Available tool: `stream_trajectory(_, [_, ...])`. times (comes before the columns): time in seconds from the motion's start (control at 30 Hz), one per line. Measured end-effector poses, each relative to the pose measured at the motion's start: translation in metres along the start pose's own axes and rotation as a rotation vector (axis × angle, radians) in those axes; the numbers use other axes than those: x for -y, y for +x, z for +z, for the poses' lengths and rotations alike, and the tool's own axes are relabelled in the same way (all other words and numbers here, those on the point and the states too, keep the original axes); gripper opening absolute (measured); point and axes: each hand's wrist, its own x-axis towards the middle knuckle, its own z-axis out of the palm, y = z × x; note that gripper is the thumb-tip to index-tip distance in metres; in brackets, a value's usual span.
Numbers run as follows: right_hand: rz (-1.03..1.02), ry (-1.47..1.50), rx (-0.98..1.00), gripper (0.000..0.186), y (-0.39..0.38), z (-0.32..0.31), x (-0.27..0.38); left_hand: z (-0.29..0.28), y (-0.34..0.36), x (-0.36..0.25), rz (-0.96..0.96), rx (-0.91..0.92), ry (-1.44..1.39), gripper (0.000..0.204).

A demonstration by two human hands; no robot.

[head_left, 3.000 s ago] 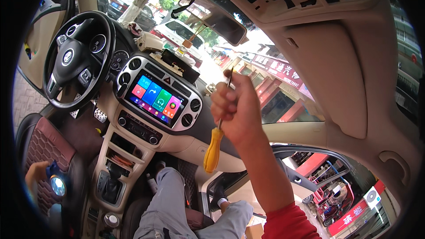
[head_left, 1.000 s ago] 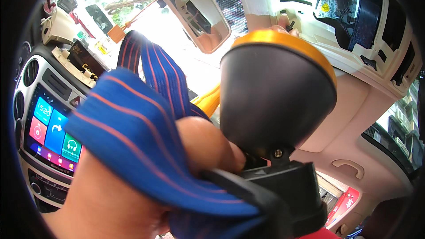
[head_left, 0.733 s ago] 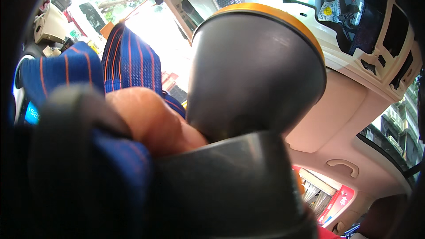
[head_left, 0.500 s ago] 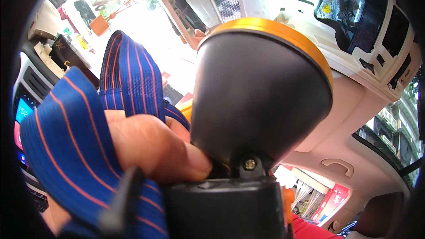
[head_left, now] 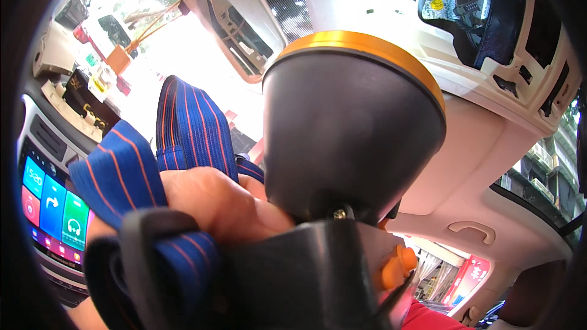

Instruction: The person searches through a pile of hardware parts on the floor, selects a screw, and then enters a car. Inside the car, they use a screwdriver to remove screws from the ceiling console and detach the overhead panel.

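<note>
A headlamp fills the middle of the head view, very close. Its black cone-shaped lamp head (head_left: 351, 128) has a gold-orange rim (head_left: 361, 43) and is joined by a screw hinge to a black box-shaped housing (head_left: 293, 269). An orange button (head_left: 397, 267) sticks out of the housing's right side. My left hand (head_left: 214, 201) is closed on the headlamp, its thumb at the hinge below the cone. Blue elastic straps (head_left: 199, 122) with orange stripes loop up around the fingers, and a black buckle (head_left: 153, 232) hangs in front. My right hand does not show.
This is a car interior. A lit dashboard screen (head_left: 55, 201) stands at the left, with small items on the dash above it. Overhead are a mirror (head_left: 229, 30) and an opened ceiling panel with exposed wiring (head_left: 458, 6). A grab handle (head_left: 472, 231) is at the right.
The headlamp has tilted, so more of its right side and orange button shows. The straps sit lower and the buckle is larger in view. More of the dashboard screen has come into sight.
</note>
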Motion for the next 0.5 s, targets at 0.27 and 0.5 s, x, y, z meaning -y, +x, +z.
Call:
stream_trajectory(0.27, [0.073, 0.287, -0.076, 0.020, 0.016, -0.004, -0.011, 0.015, 0.008, -0.041, -0.270, 0.116, -0.115, 0.035])
stream_trajectory(0.5, [0.074, 0.178, -0.152, 0.013, 0.017, 0.000, -0.022, 0.020, 0.012, -0.053, -0.381, -0.116, -0.140, 0.053])
